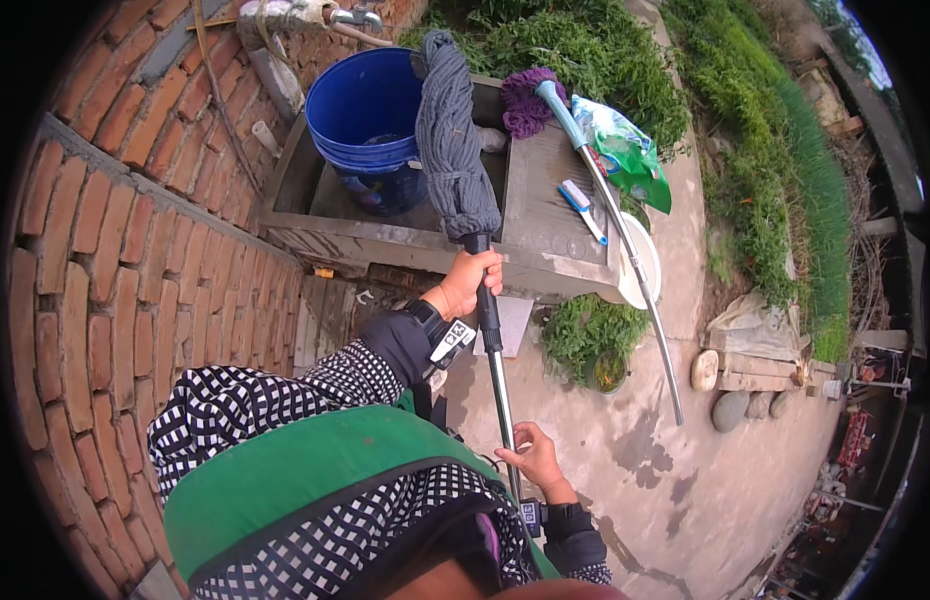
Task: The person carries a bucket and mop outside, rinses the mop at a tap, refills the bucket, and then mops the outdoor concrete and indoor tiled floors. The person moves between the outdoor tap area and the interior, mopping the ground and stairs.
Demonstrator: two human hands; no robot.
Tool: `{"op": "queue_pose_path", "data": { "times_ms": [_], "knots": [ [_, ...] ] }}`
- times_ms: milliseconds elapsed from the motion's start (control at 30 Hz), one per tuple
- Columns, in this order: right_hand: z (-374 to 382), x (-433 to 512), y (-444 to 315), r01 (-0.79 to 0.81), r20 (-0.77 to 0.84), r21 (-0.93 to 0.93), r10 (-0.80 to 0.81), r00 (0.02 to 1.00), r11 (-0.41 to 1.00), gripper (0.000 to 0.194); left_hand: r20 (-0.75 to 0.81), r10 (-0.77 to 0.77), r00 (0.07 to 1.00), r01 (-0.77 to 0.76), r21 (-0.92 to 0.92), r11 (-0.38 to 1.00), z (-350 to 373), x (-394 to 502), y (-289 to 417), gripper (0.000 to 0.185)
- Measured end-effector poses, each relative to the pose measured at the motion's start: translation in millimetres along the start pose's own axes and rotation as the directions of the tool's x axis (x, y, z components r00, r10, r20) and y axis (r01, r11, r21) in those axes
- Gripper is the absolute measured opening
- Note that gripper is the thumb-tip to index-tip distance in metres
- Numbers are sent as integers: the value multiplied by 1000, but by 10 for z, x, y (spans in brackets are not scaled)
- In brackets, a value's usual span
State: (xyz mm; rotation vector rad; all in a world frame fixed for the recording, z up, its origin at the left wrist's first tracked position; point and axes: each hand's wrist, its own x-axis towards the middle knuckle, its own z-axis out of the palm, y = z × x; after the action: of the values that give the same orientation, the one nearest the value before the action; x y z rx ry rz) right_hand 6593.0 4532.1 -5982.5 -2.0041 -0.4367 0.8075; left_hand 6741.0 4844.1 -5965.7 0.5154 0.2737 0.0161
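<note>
A grey yarn twist mop (459, 142) is held head up, its bundled strands wound together. My left hand (465, 283) is wrapped around its black plastic grip, just under the strands. Lower down, beside my body, my right hand (538, 456) loosely grasps the metal pole, the thumb lying across it. The mop head reaches over a concrete wash sink (405, 246), next to a blue plastic bucket (363, 112) standing in the basin. Some liquid shows at the bucket's bottom. The pole's lower end is hidden against my clothes.
On the sink's ribbed washboard (536, 176) lie a scrub brush (582, 210), a second mop with purple strands (530, 101) and a green-and-white plastic bag (622, 154). That mop's pole (645, 281) juts past the edge. A metal tap (357, 18) and brick wall (157, 285) stand left.
</note>
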Motion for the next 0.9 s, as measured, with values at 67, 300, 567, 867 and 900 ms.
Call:
{"op": "queue_pose_path", "data": {
  "times_ms": [67,300,567,867,900],
  "knots": [
    [298,1,-56,-23,-332,-534,-184,925,845,32,-173,12,985,7,109,994,25,-26,-31,14],
    [657,171,-109,-338,-433,-397,151,889,853,21,-151,-20,988,47,177,983,116,-82,65,15],
    [13,-111,-214,-649,701,630,45,711,426,16,483,-108,869,238,-216,947,77,-9,106,7],
    [490,-80,-479,-475,-598,-525,91,796,707,26,-211,55,976,-2,244,970,186,141,-194,16],
    [596,-4,-401,-524,-681,-526,37,732,670,27,-160,121,980,-81,240,967,222,147,-232,16]
  ]
}}
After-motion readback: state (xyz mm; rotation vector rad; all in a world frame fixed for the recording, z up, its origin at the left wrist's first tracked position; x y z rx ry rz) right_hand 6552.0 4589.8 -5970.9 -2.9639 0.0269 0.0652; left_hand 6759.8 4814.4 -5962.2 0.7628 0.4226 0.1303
